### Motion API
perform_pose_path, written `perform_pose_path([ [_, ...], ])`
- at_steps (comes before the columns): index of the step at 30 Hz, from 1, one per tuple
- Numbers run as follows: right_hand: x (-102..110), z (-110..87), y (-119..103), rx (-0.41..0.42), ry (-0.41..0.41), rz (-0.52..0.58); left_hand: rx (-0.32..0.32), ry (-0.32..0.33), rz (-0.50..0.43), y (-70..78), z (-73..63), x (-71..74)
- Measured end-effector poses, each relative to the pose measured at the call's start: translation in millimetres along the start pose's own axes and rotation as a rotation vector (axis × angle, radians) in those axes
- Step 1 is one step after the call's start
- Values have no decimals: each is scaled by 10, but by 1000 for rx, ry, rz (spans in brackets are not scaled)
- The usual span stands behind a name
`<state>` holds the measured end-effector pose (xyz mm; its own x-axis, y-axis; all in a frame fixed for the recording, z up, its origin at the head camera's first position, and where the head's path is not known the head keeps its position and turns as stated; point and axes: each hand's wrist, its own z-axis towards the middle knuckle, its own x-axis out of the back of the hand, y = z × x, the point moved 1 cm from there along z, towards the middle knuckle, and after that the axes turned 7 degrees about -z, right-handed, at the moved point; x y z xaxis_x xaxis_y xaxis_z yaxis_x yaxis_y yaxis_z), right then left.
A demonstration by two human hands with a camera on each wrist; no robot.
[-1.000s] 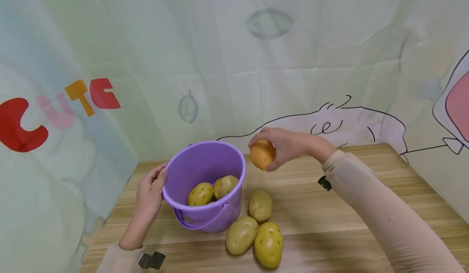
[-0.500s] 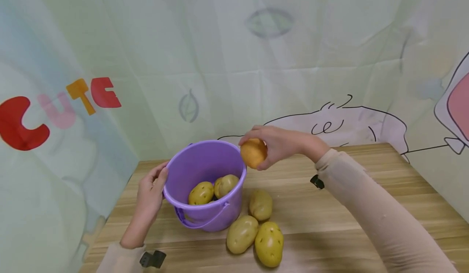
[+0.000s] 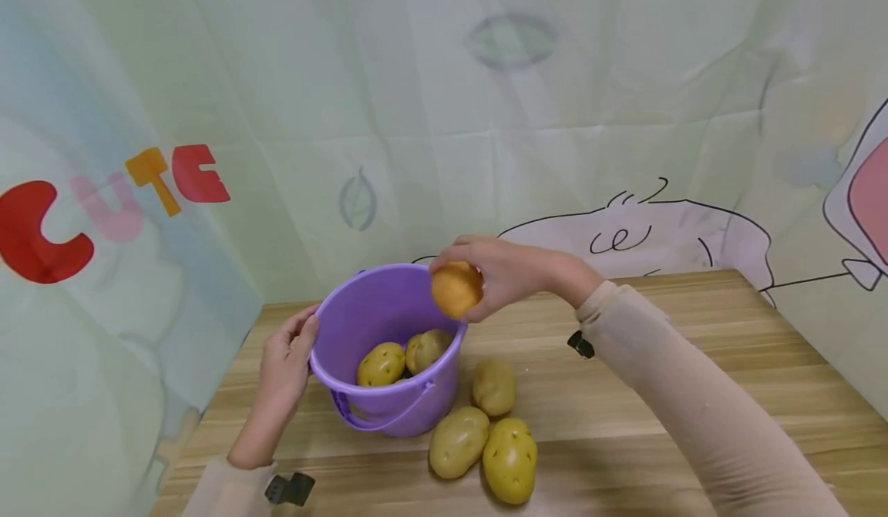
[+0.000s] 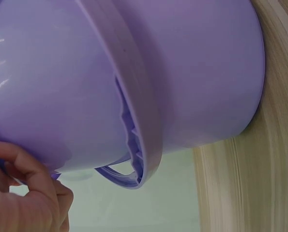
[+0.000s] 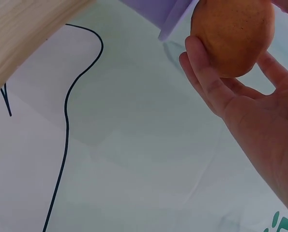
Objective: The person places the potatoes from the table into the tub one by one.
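A purple bucket (image 3: 388,407) stands on the table, tilted towards me, with several yellow-brown potatoes (image 3: 381,364) inside. My left hand (image 3: 284,359) grips its rim at the left, thumb on the inner side; the left wrist view shows the curled fingers (image 4: 25,166) at the rim. Over the bucket's right rim my right hand (image 3: 509,270) holds a round orange (image 3: 456,290) between thumb and fingers. In the right wrist view the orange (image 5: 233,36) fills the grasp, close to the bucket's edge (image 5: 175,19).
Three more potatoes lie together to the right of the bucket: a dull one (image 3: 493,387), a pale one (image 3: 459,442) and a bright yellow one (image 3: 509,461). The bucket's handle (image 3: 388,424) hangs down at the front. A printed curtain (image 3: 430,116) closes off the wood-grain table (image 3: 624,424) behind.
My right hand has moved left with the orange, from beside the bucket to over its right rim. The left hand keeps its grip, and the potatoes stay put.
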<state>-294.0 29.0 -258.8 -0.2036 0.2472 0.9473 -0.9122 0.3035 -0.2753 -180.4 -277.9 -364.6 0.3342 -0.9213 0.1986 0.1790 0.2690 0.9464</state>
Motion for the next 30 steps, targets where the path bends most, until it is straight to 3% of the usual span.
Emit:
perform_pose_path([
  [24, -205, 311, -217, 71, -15, -49, -8, -1, -8, -20, 3, 4],
  [30, -236, 331, -247, 33, -45, -44, -9, -4, -14, -16, 6, 2],
])
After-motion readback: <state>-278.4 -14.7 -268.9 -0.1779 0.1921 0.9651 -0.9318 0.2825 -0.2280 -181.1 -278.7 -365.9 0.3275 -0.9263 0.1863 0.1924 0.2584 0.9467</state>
